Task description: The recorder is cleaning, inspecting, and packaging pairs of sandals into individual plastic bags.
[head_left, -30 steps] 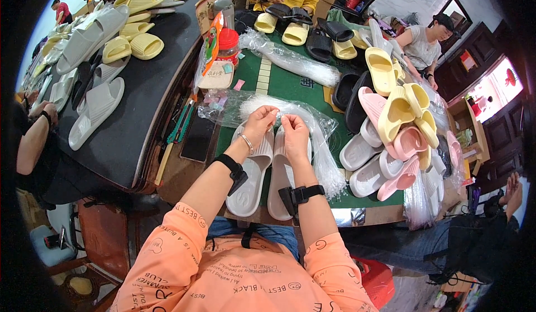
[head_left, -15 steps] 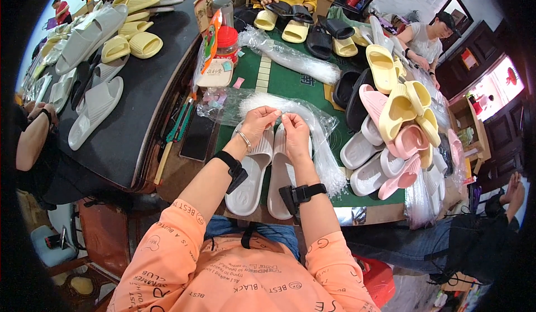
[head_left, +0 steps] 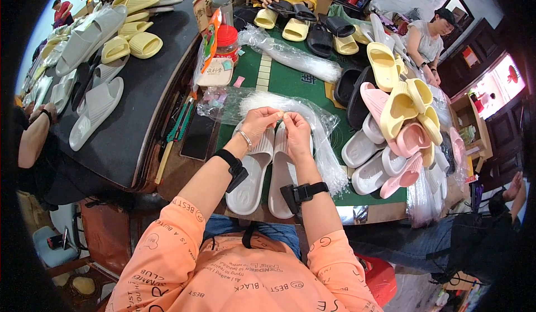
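Note:
Two light grey slide sandals [head_left: 252, 173] lie side by side on the green mat [head_left: 290, 83] right in front of me. Over their toe ends, my left hand [head_left: 258, 123] and my right hand [head_left: 296, 134] meet, fingertips pinched together on a thin clear plastic tie. A bundle of those clear ties in a plastic bag [head_left: 321, 139] lies just beyond and to the right of my hands. Black bands sit on both my wrists.
A heap of yellow, pink and grey slides [head_left: 399, 128] fills the right of the mat. Another tie bundle [head_left: 293, 55] and a red-lidded jar [head_left: 226, 39] stand farther back. A black table [head_left: 134, 116] at left carries more slides. Other people sit around.
My hands have stayed over the toe ends of the grey slides, with only small finger movements on the tie. The slides have not moved.

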Demonstrator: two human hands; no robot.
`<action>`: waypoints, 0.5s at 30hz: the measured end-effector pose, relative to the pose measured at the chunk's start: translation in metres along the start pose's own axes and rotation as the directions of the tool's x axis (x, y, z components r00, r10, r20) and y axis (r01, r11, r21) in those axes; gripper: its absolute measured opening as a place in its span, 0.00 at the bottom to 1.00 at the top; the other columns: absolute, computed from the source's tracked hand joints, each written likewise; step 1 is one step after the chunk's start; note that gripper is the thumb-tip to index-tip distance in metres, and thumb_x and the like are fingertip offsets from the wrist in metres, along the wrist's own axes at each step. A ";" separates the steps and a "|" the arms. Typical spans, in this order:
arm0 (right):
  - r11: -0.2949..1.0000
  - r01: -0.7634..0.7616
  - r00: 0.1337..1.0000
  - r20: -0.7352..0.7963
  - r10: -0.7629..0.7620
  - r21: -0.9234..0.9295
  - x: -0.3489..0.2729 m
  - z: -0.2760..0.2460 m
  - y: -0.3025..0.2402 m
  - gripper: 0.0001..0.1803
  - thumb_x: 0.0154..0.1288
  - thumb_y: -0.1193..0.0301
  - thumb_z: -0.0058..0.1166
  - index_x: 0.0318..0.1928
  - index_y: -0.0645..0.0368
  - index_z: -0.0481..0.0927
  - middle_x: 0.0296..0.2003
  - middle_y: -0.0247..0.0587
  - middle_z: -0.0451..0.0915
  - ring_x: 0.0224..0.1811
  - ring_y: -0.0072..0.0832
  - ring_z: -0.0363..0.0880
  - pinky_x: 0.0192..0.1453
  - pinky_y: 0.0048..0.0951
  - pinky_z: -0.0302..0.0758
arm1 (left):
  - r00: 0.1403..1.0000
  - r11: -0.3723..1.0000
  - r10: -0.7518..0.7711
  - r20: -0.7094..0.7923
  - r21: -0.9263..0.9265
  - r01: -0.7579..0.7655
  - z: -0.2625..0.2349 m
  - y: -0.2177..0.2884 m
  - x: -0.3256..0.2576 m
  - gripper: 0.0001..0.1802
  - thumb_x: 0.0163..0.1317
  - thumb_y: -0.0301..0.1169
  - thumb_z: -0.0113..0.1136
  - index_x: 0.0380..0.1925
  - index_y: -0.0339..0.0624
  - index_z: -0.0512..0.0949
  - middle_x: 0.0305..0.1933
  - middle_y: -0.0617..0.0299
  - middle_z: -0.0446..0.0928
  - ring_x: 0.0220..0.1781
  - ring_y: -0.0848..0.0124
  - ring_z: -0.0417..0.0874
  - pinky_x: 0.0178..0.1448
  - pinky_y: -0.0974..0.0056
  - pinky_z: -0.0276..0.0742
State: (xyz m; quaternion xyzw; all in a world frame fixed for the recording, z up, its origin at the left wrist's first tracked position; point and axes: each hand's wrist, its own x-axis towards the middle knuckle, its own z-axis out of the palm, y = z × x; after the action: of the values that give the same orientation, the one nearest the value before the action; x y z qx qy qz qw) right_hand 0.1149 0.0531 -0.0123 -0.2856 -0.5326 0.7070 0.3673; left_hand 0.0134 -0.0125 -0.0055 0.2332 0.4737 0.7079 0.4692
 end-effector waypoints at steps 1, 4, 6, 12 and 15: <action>1.000 -0.012 1.000 0.000 0.012 0.012 0.000 0.000 -0.001 0.05 0.57 0.73 0.49 0.30 0.62 0.74 0.26 0.27 0.72 0.28 0.13 0.65 0.34 0.15 0.63 | 1.000 1.000 -0.001 0.001 0.000 0.001 -0.001 -0.001 0.001 0.06 0.52 0.28 0.58 0.29 0.38 0.76 0.22 0.71 0.72 0.19 0.85 0.65 0.23 0.80 0.58; 0.999 -0.001 1.000 0.010 0.000 0.047 0.001 0.000 -0.003 0.05 0.58 0.73 0.49 0.31 0.62 0.74 0.26 0.26 0.72 0.29 0.11 0.65 0.34 0.14 0.63 | 1.000 1.000 0.002 0.007 0.003 -0.002 -0.001 -0.001 0.004 0.07 0.52 0.29 0.58 0.29 0.37 0.76 0.22 0.71 0.72 0.19 0.85 0.64 0.23 0.80 0.58; 1.000 -0.007 0.999 -0.032 0.007 -0.016 0.003 0.001 -0.006 0.06 0.57 0.73 0.49 0.31 0.63 0.74 0.27 0.29 0.73 0.30 0.14 0.66 0.35 0.16 0.64 | 1.000 1.000 0.007 -0.018 0.015 -0.007 0.003 0.002 0.004 0.06 0.53 0.30 0.57 0.29 0.39 0.77 0.21 0.72 0.71 0.19 0.85 0.64 0.23 0.80 0.57; 0.472 0.319 0.907 0.119 -0.405 -0.822 -0.057 0.014 -0.051 0.12 0.53 0.71 0.49 0.38 0.62 0.71 0.34 0.48 0.73 0.38 0.40 0.71 0.40 0.34 0.68 | 0.986 0.993 0.057 -0.158 -0.092 -0.073 -0.013 -0.014 0.004 0.08 0.54 0.31 0.55 0.33 0.41 0.76 0.25 0.72 0.72 0.23 0.84 0.66 0.28 0.78 0.64; 0.500 0.116 0.974 0.197 0.113 -0.858 -0.109 0.000 -0.067 0.16 0.53 0.68 0.50 0.43 0.61 0.71 0.44 0.54 0.68 0.47 0.45 0.67 0.49 0.36 0.64 | 0.986 0.999 -0.002 -0.164 0.051 0.010 -0.009 -0.016 0.007 0.11 0.54 0.33 0.56 0.34 0.39 0.77 0.25 0.73 0.72 0.24 0.84 0.66 0.31 0.78 0.65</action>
State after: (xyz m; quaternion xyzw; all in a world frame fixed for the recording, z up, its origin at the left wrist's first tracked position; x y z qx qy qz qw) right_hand 0.1913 -0.0262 0.0533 -0.3475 -0.8529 0.3731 0.1124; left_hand 0.0110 -0.0087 -0.0246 0.1847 0.5295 0.7108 0.4246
